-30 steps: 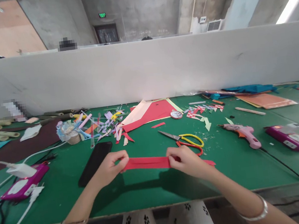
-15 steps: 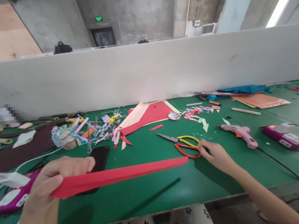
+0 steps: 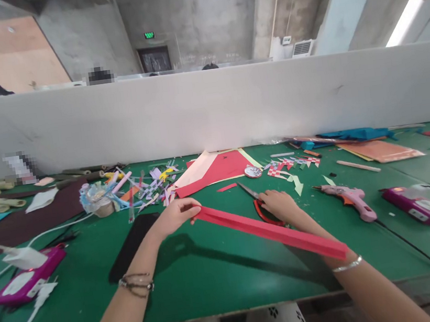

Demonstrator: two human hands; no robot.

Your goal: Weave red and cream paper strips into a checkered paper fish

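A long folded red strip (image 3: 263,228) slants across the middle in the head view. Its upper left end is pinched in my left hand (image 3: 177,216), and the lower right end crosses over my right forearm. My right hand (image 3: 278,204) lies over the scissors (image 3: 248,190), covering most of their handles; part of a red handle and the blades show. How its fingers meet the handles is partly hidden. Beyond the hands is a red sheet (image 3: 225,166) with pink and pale green paper, beside a small round white patterned piece (image 3: 253,171).
A pink glue gun (image 3: 353,200) and a purple power strip (image 3: 417,204) sit at right. To the left are a black phone (image 3: 131,246), another purple power strip (image 3: 32,277), cables and a cup (image 3: 102,205). Paper scraps lie along the white partition (image 3: 192,111).
My left hand has moved right and away from me, swinging the red strip to a slant over my right forearm. My right hand has shifted left onto the scissors.
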